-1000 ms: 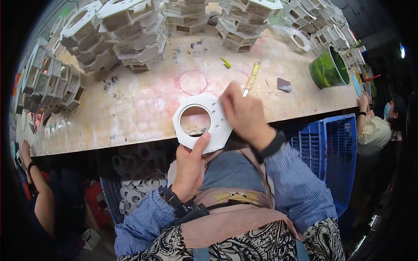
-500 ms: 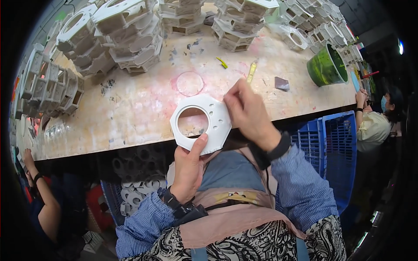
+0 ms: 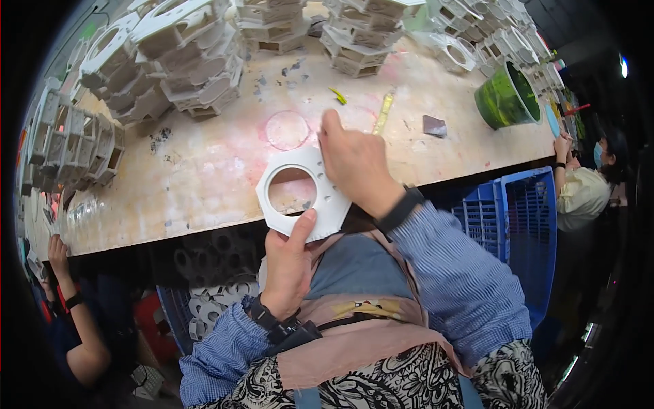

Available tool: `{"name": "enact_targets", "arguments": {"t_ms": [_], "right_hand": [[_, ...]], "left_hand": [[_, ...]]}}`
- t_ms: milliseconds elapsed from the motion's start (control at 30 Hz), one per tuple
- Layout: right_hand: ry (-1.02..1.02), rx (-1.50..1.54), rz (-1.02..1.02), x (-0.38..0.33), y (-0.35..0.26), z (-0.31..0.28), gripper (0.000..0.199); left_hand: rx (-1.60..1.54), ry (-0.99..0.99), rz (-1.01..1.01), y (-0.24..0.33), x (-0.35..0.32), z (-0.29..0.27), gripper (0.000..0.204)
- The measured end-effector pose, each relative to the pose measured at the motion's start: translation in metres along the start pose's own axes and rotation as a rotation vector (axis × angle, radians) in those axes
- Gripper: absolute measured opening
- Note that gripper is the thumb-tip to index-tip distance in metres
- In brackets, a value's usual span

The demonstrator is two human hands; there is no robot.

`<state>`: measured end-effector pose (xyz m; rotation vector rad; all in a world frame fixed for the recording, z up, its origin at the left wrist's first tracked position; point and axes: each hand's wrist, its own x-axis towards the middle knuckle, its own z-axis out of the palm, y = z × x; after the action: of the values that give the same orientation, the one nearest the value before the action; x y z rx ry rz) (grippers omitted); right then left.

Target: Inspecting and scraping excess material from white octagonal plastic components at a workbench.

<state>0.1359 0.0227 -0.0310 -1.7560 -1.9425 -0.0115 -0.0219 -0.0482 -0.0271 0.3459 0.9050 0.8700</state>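
White stacked parts stand at the left of the bench. The left hand grips the lower edge of a flat white plate with a round hole, held above the bench's near edge. The right hand pinches its right side. A green bucket stands far right.
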Motion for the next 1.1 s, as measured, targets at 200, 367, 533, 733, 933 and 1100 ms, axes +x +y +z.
{"name": "enact_targets", "arguments": {"t_ms": [200,367,533,733,933,1100], "right_hand": [[-0.092,0.018,0.009,-0.040,-0.014,-0.018,0.014],[-0.039,-0.019,0.017,-0.020,-0.002,-0.007,0.014],[-0.150,0.006,-0.021,-0.043,-0.016,-0.024,0.029],[-0.096,-0.054,0.002,-0.031,-0.012,-0.005,0.015],[-0.051,-0.027,-0.001,-0.006,-0.002,-0.008,0.014],[-0.014,0.029,0.158,-0.003,0.014,-0.013,0.014]], "left_hand": [[-0.002,0.022,-0.002,-0.003,0.003,-0.003,0.040],[0.035,-0.024,-0.028,0.003,-0.003,0.000,0.044],[-0.007,0.006,0.001,0.001,-0.001,0.002,0.040],[0.069,-0.027,0.017,-0.001,0.006,-0.010,0.045],[0.089,-0.042,0.049,-0.003,0.006,-0.010,0.046],[0.137,-0.023,0.048,0.008,-0.006,-0.021,0.047]]}}
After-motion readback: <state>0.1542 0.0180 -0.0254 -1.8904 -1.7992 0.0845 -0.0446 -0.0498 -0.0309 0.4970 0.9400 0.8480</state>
